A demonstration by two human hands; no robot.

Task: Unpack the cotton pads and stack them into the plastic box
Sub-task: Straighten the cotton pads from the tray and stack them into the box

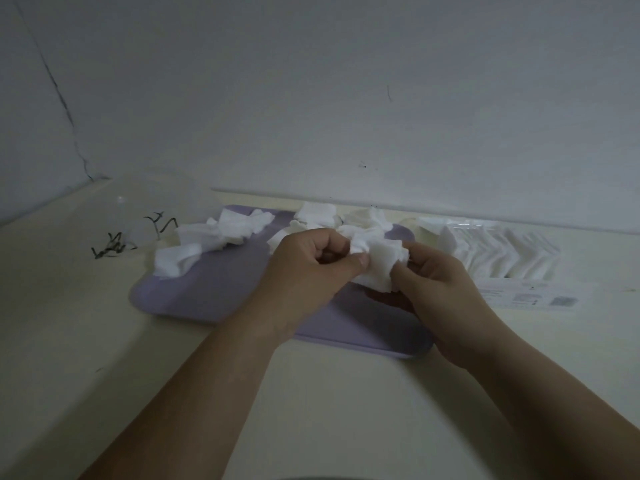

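While both hands meet above the lilac tray [214, 292], the left hand [311, 268] pinches a crumpled bunch of cotton pads [381, 265] between thumb and curled fingers, and the right hand [440, 289] grips the same bunch from the opposite side. Loose pads [214, 237] lie along the tray's far edge — an opened pack [512, 254] rests on the worktop [329, 410] just beside it.
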